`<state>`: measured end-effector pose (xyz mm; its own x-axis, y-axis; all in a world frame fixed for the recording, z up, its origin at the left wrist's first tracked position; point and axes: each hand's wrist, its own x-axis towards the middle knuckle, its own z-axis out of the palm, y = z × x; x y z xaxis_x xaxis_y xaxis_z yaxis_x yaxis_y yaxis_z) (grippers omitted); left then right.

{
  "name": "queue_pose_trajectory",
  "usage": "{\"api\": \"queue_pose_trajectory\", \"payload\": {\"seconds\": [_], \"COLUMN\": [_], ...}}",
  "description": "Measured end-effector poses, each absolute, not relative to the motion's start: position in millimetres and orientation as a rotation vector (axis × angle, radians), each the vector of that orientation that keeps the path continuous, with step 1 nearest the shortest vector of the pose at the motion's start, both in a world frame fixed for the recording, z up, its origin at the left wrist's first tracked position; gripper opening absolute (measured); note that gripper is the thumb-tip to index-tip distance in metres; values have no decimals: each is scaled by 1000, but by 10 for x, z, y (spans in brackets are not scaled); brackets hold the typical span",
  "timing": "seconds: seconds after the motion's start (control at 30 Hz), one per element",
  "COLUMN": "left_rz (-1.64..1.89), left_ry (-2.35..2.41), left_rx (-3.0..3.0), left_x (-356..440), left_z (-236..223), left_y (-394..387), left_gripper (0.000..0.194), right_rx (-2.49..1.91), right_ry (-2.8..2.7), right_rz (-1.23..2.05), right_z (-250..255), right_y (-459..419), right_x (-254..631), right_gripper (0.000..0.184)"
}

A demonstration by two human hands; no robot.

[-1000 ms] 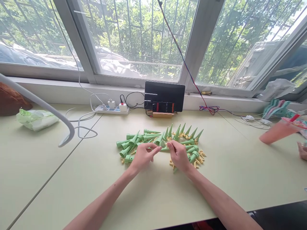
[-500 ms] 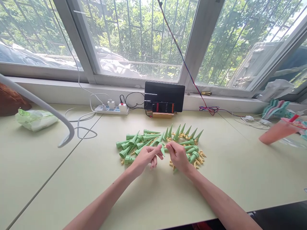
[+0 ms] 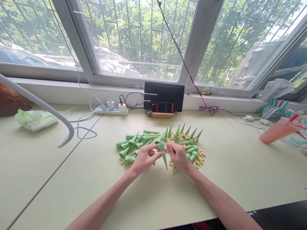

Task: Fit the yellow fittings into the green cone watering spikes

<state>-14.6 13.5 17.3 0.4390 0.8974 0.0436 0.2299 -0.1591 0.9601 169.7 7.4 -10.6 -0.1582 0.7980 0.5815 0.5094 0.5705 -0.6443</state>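
Note:
Between the thumb and fingers of my left hand (image 3: pixel 146 159) is a green plant watering spike (image 3: pixel 164 159), its ribbed cap end up and its point down toward me. My right hand (image 3: pixel 177 155) is closed beside the cap. A bit of a small yellow valve piece (image 3: pixel 165 148) shows between its fingertips and the cap; most of it is hidden. To the left lies a pile of green spikes (image 3: pixel 124 152). Behind my hands several spikes stand point up in a row (image 3: pixel 188 130) with yellow pieces at their bases. Loose yellow pieces (image 3: pixel 196 164) lie by my right hand.
A phone (image 3: pixel 163 107) leans on a dark tablet (image 3: pixel 164 91) at the back. A power strip (image 3: pixel 112 109) with cables stands left of it. A white curved rod (image 3: pixel 48 103) crosses the left side. A pink drink cup (image 3: pixel 278 131) tilts at the right.
My left hand has turned the spike, so its point swings down into view and the cap faces my right hand. The right hand has hardly moved. At the far right, another person's hand has left view.

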Motion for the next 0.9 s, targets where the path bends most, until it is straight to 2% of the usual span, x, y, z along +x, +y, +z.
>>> {"api": "queue_pose_trajectory", "payload": {"seconds": [0.17,0.43,0.77,0.9], "left_rz": [1010,1107,1114,975], "left_ry": [993,1024,1175,1137], "left_rx": [1865,2118,1944,1613], "left_x": [-125,-122,-104,-101], "left_z": [128,95,121,180], "left_y": [141,118,124,136], "left_gripper": [36,20,27,44], "right_rx": [-1070,-1076,-1090,-1107], "right_ry": [-1817,-1819,-1724,-1692], "right_rz": [378,419,337,299], "right_z": [-97,-101,-86,-66], "right_y": [72,64,56,49], "right_x": [1687,1697,1671,1676], "right_gripper": [37,38,37,36]}}
